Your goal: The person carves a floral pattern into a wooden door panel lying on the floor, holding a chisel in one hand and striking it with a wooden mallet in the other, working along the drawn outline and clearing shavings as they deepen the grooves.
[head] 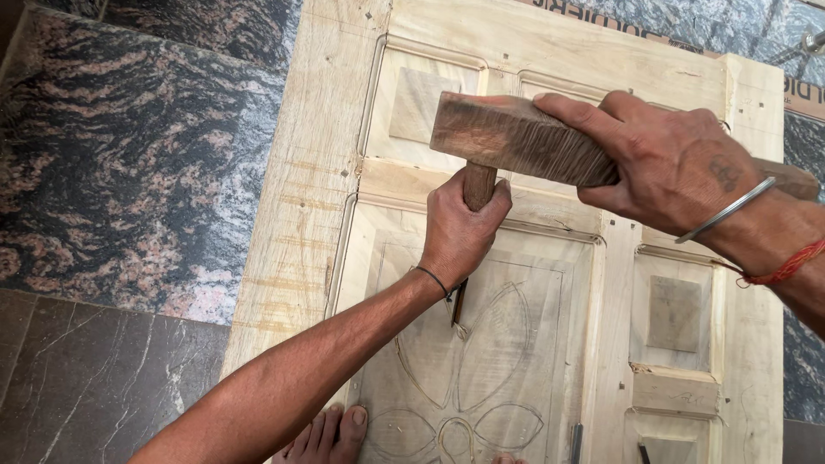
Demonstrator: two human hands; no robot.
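A pale wooden door (309, 180) lies flat on the floor, with recessed panels and a petal pattern (494, 344) cut into the middle one. My left hand (460, 228) is wrapped around the wooden handle of a chisel (478, 185), whose dark blade (458, 302) points down onto the carved panel. My right hand (666, 159) grips a thick brown wooden block (516, 137) held flat just above the chisel handle's top. A metal bangle and a red thread sit on my right wrist, a dark band on my left.
Dark speckled stone floor (129, 172) surrounds the door on the left. My bare toes (331, 434) rest on the door's lower edge. Two more tool tips (576, 440) lie on the door near the bottom. A cardboard strip (803, 94) lies at the top right.
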